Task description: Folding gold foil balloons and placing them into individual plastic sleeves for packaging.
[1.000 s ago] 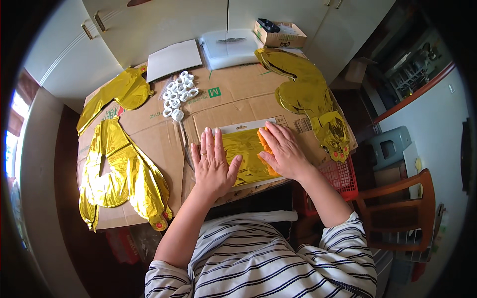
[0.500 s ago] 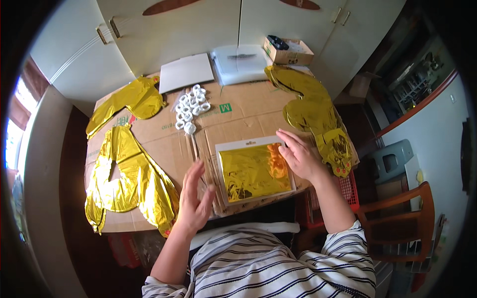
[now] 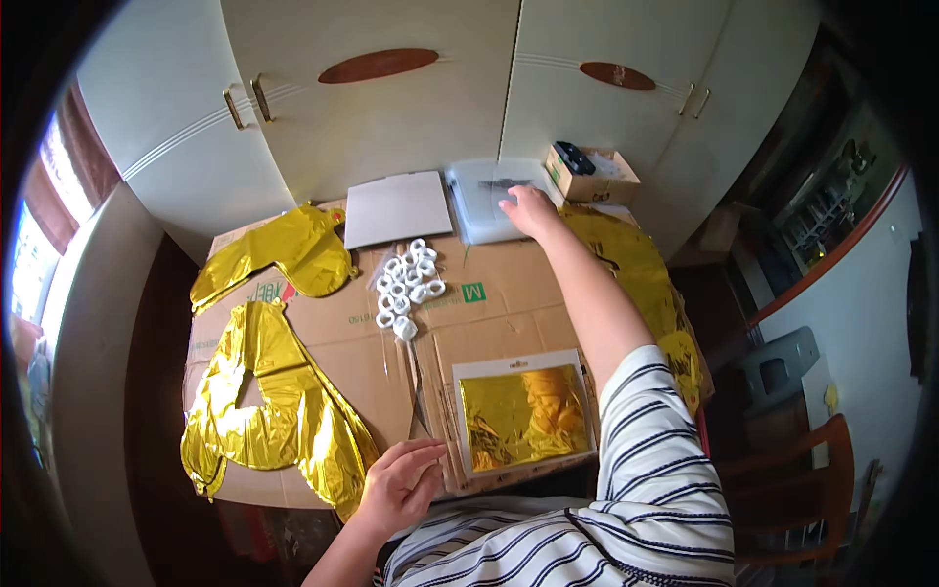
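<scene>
My right hand (image 3: 533,211) is stretched far across the table, over a stack of clear plastic bags (image 3: 479,210). Its fingers are apart and hold nothing I can see; whether they touch the top bag I cannot tell. Close to my body, my left hand (image 3: 402,486) hovers at the table's near edge, loosely bent and holding nothing visible. To its right lies a flat clear packet (image 3: 528,416) with folded gold foil inside and a hanging hole at its top. A gold foil balloon (image 3: 264,426), flat and uninflated, spreads out left of that hand.
Small white ribbon rolls (image 3: 405,284) lie bunched mid-table, below a white sheet stack (image 3: 399,208). Another flat gold balloon (image 3: 284,252) is at the far left. More gold foil (image 3: 626,259) lies under my right arm. A cardboard box (image 3: 602,181) holds a black object. Cabinets (image 3: 391,117) stand behind.
My right hand has left the gold foil packet and reached forward to the clear bags. My left hand has drawn down toward the near edge. The view has tilted up.
</scene>
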Demonstrator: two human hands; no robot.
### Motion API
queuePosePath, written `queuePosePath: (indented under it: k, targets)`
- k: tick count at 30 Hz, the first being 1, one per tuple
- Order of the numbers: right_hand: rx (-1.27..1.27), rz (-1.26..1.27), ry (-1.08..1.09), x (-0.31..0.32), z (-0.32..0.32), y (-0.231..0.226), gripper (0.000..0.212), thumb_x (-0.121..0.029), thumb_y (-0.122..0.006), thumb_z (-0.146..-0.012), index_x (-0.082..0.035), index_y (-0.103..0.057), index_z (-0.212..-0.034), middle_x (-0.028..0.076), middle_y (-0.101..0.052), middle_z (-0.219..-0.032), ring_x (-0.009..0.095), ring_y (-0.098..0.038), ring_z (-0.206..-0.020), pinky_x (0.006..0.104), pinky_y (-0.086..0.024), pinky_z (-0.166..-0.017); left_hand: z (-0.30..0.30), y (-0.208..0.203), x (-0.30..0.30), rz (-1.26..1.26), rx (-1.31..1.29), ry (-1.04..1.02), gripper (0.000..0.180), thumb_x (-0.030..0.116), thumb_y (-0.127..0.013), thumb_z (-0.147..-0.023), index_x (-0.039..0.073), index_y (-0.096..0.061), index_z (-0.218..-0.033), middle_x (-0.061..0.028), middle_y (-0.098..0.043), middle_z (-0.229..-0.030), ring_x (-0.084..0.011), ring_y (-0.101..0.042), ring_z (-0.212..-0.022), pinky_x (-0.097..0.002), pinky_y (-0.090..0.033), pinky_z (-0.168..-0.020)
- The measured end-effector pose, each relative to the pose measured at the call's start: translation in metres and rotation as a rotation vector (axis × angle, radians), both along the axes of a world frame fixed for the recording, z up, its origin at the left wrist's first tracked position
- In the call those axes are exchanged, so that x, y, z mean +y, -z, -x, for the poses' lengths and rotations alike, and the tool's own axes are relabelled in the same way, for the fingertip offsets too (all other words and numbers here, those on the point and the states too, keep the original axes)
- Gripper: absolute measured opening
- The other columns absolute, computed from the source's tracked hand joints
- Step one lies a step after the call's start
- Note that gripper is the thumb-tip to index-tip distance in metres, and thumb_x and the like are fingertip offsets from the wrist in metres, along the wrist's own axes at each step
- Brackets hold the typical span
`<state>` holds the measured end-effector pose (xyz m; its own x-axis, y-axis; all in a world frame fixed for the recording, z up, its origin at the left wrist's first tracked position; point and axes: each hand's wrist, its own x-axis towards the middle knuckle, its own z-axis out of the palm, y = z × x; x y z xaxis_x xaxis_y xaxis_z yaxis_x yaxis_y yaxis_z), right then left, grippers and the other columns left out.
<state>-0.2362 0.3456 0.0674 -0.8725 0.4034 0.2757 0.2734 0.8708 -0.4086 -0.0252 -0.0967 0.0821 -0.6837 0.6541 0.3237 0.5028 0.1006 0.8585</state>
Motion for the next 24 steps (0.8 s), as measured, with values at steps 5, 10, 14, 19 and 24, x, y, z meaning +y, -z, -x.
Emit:
queuePosePath:
  k: [5, 10, 14, 19, 24]
  targets:
    - [-0.288, 0.060, 0.309, -0.011, 0.033, 0.006, 0.059, -0.052, -0.077, -0.077, -0.011, -0.069, -0.118, 0.011, -0.057, -0.137, 0.033, -0.052, -0.129, 0.0460, -0.046, -0.104, 0.020, -0.001, -0.003, -0.002, -0.042, -0.049, 0.021, -0.006, -0.064, -0.086, -0.001, -0.069, -0.107, -0.0176, -0.071, -0.105, -0.0283, -0.070, -0.097, -0.0338, -0.055, -0.085]
    - [-0.329, 0.131, 0.315, 0.005, 0.043, 0.012, 0.056, -0.050, -0.078, -0.077, -0.016, -0.069, -0.120, 0.009, -0.057, -0.134, 0.032, -0.052, -0.126, 0.0446, -0.045, -0.104, 0.026, -0.003, 0.008, -0.004, -0.064, -0.009, 0.022, -0.006, -0.065, -0.085, 0.000, -0.070, -0.106, -0.0172, -0.071, -0.105, -0.0294, -0.071, -0.098, -0.0339, -0.056, -0.085]
    - [-0.291, 0.065, 0.330, -0.023, 0.041, 0.009, 0.044, -0.044, -0.076, -0.079, -0.017, -0.071, -0.113, 0.008, -0.057, -0.132, 0.032, -0.053, -0.124, 0.0443, -0.045, -0.104, 0.029, -0.003, 0.008, -0.008, -0.019, -0.018, 0.022, -0.005, -0.066, -0.085, 0.000, -0.069, -0.107, -0.0170, -0.071, -0.106, -0.0298, -0.071, -0.097, -0.0342, -0.056, -0.084]
    - [-0.220, 0.078, 0.346, -0.013, 0.042, 0.017, 0.036, -0.040, -0.072, -0.084, -0.016, -0.073, -0.110, 0.007, -0.058, -0.130, 0.033, -0.052, -0.125, 0.0441, -0.045, -0.103, 0.028, -0.003, 0.006, -0.019, 0.035, -0.003, 0.023, -0.004, -0.068, -0.085, 0.000, -0.068, -0.108, -0.0169, -0.070, -0.108, -0.0301, -0.071, -0.096, -0.0344, -0.056, -0.082]
    - [-0.154, 0.159, 0.415, 0.005, 0.056, 0.030, 0.027, -0.034, -0.070, -0.084, -0.017, -0.075, -0.104, 0.008, -0.068, -0.116, 0.029, -0.061, -0.113, 0.0413, -0.049, -0.098, 0.030, -0.005, 0.002, -0.042, -0.015, -0.033, 0.021, -0.004, -0.066, -0.086, 0.001, -0.070, -0.106, -0.0163, -0.071, -0.106, -0.0275, -0.071, -0.098, -0.0329, -0.056, -0.083]
